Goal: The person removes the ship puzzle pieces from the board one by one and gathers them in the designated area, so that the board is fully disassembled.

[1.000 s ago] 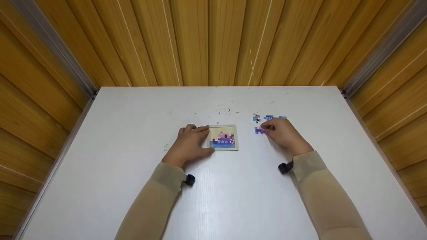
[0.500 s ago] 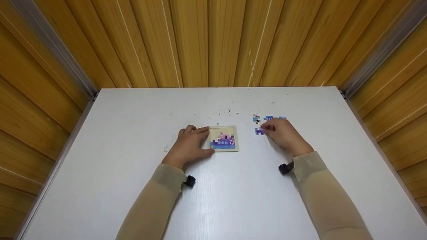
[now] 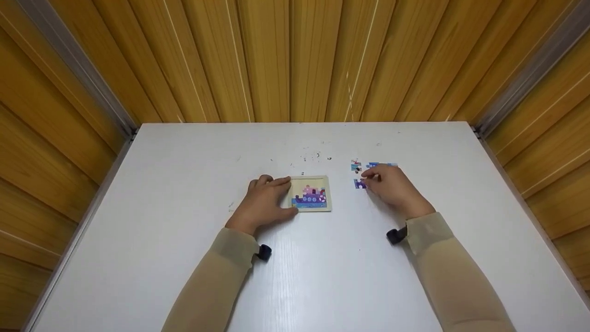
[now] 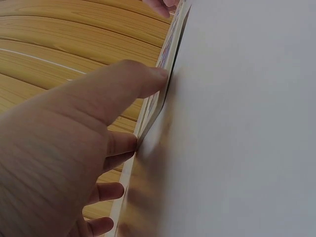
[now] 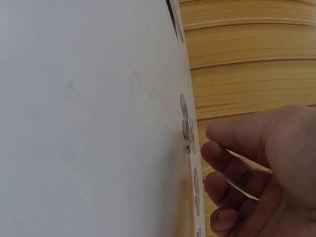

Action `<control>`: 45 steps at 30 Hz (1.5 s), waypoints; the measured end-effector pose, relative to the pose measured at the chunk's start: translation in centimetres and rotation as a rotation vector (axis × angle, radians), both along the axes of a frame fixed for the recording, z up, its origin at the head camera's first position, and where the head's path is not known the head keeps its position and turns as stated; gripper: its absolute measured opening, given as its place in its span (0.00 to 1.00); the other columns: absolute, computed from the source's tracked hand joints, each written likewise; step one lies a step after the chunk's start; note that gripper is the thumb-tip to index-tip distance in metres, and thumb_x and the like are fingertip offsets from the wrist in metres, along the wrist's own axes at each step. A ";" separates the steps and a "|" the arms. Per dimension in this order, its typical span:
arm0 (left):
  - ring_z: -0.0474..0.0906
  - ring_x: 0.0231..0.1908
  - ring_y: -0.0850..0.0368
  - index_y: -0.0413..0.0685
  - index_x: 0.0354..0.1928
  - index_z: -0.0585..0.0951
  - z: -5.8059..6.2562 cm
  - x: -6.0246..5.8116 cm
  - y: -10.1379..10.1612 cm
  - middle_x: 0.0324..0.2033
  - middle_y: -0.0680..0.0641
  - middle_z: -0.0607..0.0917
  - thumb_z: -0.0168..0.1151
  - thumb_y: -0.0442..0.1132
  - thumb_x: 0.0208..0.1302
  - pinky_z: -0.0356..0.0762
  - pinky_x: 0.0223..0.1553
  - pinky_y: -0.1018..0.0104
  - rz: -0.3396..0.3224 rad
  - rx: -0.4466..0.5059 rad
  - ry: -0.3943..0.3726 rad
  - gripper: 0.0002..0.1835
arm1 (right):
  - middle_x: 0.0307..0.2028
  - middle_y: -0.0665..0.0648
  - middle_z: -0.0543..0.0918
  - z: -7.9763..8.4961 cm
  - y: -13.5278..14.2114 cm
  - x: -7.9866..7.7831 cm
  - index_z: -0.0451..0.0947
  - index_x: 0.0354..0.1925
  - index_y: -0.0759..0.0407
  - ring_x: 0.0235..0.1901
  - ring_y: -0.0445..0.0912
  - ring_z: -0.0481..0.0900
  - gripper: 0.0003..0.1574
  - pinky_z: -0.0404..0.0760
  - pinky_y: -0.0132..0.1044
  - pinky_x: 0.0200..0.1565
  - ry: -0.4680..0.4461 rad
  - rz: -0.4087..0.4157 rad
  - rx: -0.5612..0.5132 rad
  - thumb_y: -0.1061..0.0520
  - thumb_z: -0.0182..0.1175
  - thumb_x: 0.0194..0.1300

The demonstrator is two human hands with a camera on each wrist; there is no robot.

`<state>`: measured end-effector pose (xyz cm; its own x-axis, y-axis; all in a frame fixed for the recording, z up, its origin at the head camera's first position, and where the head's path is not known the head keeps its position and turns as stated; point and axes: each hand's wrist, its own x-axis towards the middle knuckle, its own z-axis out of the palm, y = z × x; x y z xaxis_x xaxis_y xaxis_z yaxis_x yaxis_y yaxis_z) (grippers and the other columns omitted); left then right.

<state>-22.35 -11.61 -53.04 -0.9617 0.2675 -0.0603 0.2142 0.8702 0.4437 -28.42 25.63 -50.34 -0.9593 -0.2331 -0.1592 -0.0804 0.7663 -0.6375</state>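
Note:
My left hand point(image 3: 265, 203) holds a small square jigsaw tray point(image 3: 311, 210) by its left side, index finger at the far edge and thumb at the near edge. Inside the tray, joined pieces show a purple boat point(image 3: 309, 198) on blue, with a pink figure above; its upper part is bare cream board. My right hand point(image 3: 392, 186) hovers just over a purple jigsaw piece point(image 3: 359, 184), fingers loosely curled. The right wrist view shows nothing between the thumb and fingers point(image 5: 217, 153), which stand slightly off the pieces point(image 5: 186, 123).
Beyond the purple piece lies a multicoloured piece point(image 3: 356, 165). Blue pieces point(image 3: 372, 164) lie behind the right hand, which partly covers them. Dark specks mark the white table point(image 3: 295, 286) behind the tray. Wood-patterned panels point(image 3: 267, 60) stand along the back and sides.
Both hands, the tray and the loose pieces keep their places relative to each other. The whole head view has shifted slightly downward.

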 end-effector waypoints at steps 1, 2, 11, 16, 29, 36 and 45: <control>0.68 0.80 0.45 0.58 0.84 0.76 0.0 0.0 0.0 0.85 0.59 0.74 0.75 0.66 0.66 0.63 0.83 0.42 -0.008 -0.003 0.005 0.47 | 0.63 0.62 0.87 0.1 -0.1 0.0 0.88 0.65 0.54 0.56 0.57 0.79 0.17 0.84 0.54 0.63 0.006 0.000 -0.005 0.53 0.62 0.86; 0.68 0.80 0.45 0.57 0.84 0.76 0.0 0.0 -0.1 0.85 0.58 0.74 0.75 0.66 0.67 0.62 0.84 0.41 -0.015 -0.005 0.009 0.47 | 0.62 0.61 0.87 0.1 -0.3 0.1 0.88 0.64 0.55 0.55 0.56 0.79 0.18 0.84 0.51 0.59 0.014 0.003 -0.009 0.52 0.62 0.86; 0.69 0.80 0.45 0.56 0.84 0.75 -0.2 0.0 -0.6 0.85 0.58 0.74 0.74 0.67 0.67 0.62 0.84 0.41 -0.020 -0.012 0.021 0.48 | 0.50 0.61 0.89 1.0 -2.8 0.4 0.91 0.59 0.61 0.45 0.52 0.77 0.16 0.76 0.40 0.46 0.145 0.073 -0.105 0.56 0.64 0.83; 0.68 0.80 0.45 0.57 0.84 0.75 -0.2 0.1 -0.6 0.85 0.58 0.74 0.75 0.67 0.66 0.63 0.83 0.42 -0.009 -0.008 0.013 0.48 | 0.50 0.60 0.90 2.1 -4.7 0.7 0.91 0.59 0.62 0.47 0.51 0.78 0.16 0.76 0.41 0.48 0.165 0.120 -0.134 0.56 0.65 0.83; 0.67 0.81 0.44 0.61 0.84 0.75 0.2 0.1 -0.3 0.85 0.60 0.74 0.75 0.68 0.66 0.64 0.83 0.42 0.018 -0.004 -0.005 0.48 | 0.58 0.58 0.92 4.3 -8.8 1.5 0.93 0.57 0.55 0.50 0.52 0.80 0.13 0.78 0.42 0.49 0.178 0.129 -0.207 0.53 0.65 0.84; 0.68 0.79 0.45 0.61 0.84 0.76 0.2 -0.2 -0.1 0.84 0.58 0.75 0.75 0.67 0.66 0.65 0.83 0.42 0.009 -0.006 0.010 0.47 | 0.54 0.58 0.92 3.2 -9.9 1.8 0.91 0.58 0.59 0.49 0.51 0.80 0.14 0.77 0.42 0.48 0.163 0.158 -0.212 0.55 0.65 0.84; 0.70 0.78 0.44 0.62 0.84 0.75 0.1 -0.1 0.1 0.83 0.58 0.76 0.75 0.68 0.66 0.68 0.81 0.42 0.018 -0.010 0.007 0.48 | 0.54 0.56 0.89 2.1 -10.5 2.1 0.90 0.62 0.58 0.51 0.52 0.79 0.16 0.79 0.42 0.49 0.096 0.153 -0.186 0.53 0.65 0.84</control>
